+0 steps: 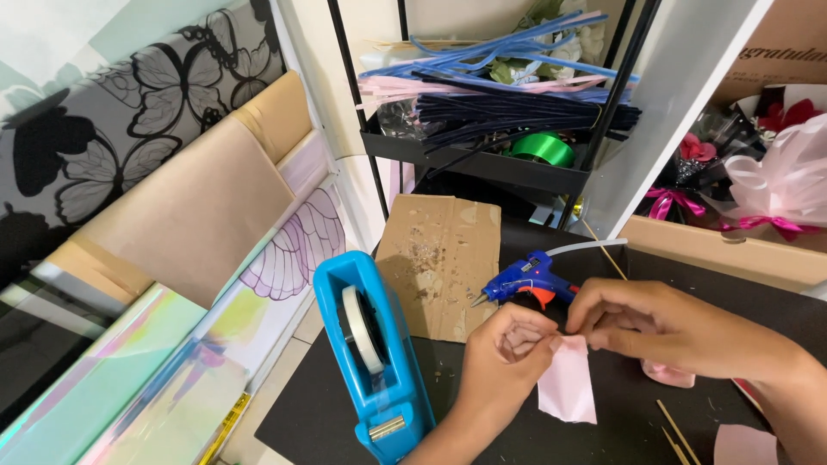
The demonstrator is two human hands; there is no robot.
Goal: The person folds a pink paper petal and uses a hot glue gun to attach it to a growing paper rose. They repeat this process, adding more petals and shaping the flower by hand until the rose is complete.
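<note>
My left hand (506,357) and my right hand (655,325) meet over the black table (327,396), both pinching the top edge of a small pink paper piece (568,387) that hangs down between them. The fingers of both hands are closed on it. Just behind my hands lies a blue glue gun (527,277) with an orange trigger, its nozzle pointing left over a stained cardboard sheet (441,258). A blue tape dispenser (369,349) with a white roll stands to the left of my left hand.
A black rack (482,159) behind holds blue, pink and dark pipe cleaners and a green ribbon roll (543,149). Wrapping paper rolls (172,215) lean at left. Thin wooden sticks (676,430), another pink piece (743,445) and a wrapped bouquet (767,181) sit at right.
</note>
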